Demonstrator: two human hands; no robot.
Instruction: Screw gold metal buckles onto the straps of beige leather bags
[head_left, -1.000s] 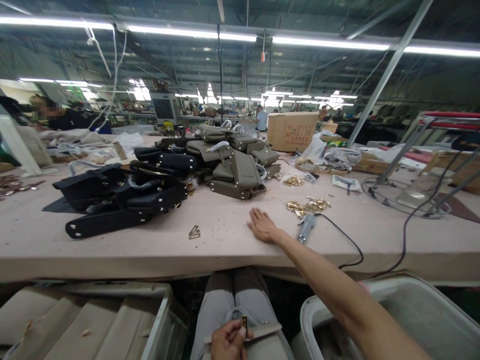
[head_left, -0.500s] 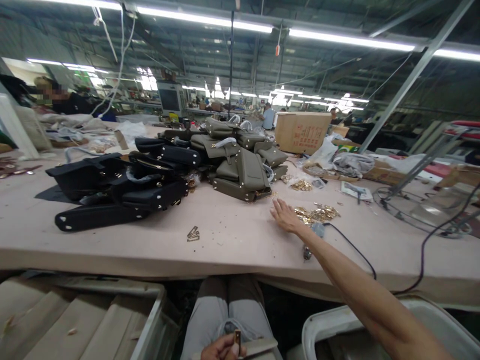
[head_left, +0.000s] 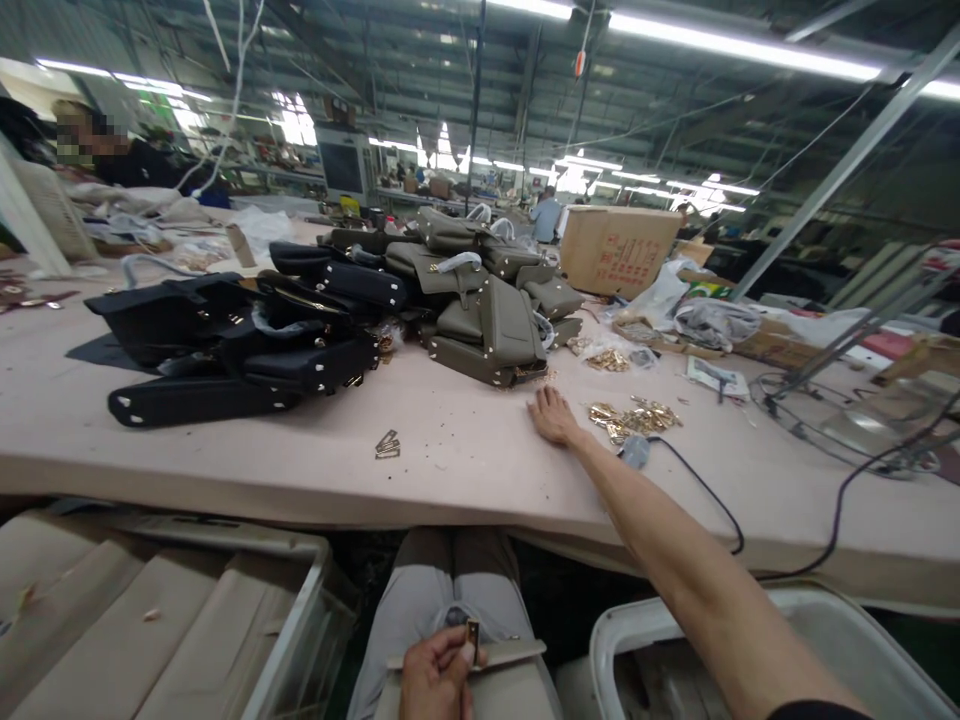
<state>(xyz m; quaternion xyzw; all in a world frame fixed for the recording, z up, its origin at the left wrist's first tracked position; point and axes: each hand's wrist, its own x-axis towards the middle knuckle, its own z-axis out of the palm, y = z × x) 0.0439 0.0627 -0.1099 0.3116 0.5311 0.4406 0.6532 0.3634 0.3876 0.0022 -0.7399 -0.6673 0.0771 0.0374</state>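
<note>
Down at my lap, my left hand [head_left: 436,672] pinches a small gold metal plate [head_left: 472,640] upright between thumb and fingers. Beneath it a beige bag [head_left: 510,690] rests across my thighs, partly hidden by the hand. My right hand [head_left: 553,416] reaches out over the table, palm down, its fingertips on the surface beside a scatter of tiny gold pieces [head_left: 550,376]. Those fingers look slightly bent and apart, and nothing shows in them. Just right of this hand lies a pile of gold metal fittings [head_left: 637,418].
Black handbags [head_left: 202,360] and olive handbags [head_left: 487,330] are heaped across the table. A corded grey tool [head_left: 636,452] lies near my right forearm. Dark flat plates [head_left: 388,445] lie near the front. Plastic bins [head_left: 300,610] stand below the edge; a cardboard box [head_left: 619,250] stands behind.
My right hand has shifted slightly left and its fingers have bent down to the table. My left hand has risen a little, still pinching the metal plate. The view has tilted slightly.
</note>
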